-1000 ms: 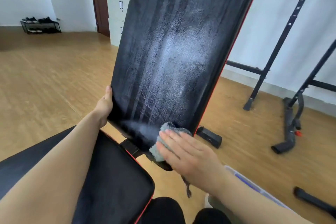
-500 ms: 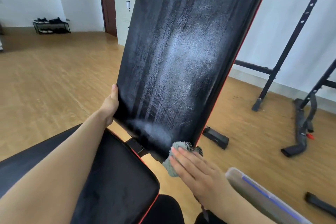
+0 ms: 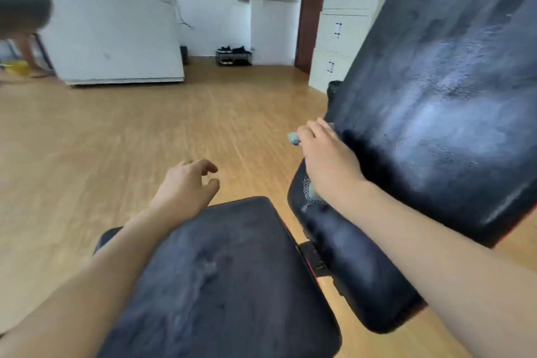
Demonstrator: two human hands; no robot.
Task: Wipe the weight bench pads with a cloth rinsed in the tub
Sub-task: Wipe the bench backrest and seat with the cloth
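The black backrest pad (image 3: 436,96) rises tilted at the right, streaked with a wet sheen. In front of me lies the black seat pad (image 3: 226,270). My right hand (image 3: 325,160) is on the backrest's left edge, fingers curled over a grey cloth (image 3: 294,138). Bits of the cloth show past the fingertips and under the wrist; the rest is hidden by the hand. My left hand (image 3: 189,183) hovers over the floor just beyond the seat pad, fingers loosely curled, holding nothing. The tub is out of view.
Wooden floor (image 3: 145,139) stretches to the left and ahead. A white partition (image 3: 116,38) stands at the back, with a shoe rack (image 3: 234,55) and filing cabinets (image 3: 343,29) near it. A person (image 3: 23,9) is at the far left edge.
The view has swung left. My left hand let go of the backrest's left edge. My right hand carried the cloth from the pad's lower right corner to its left edge.
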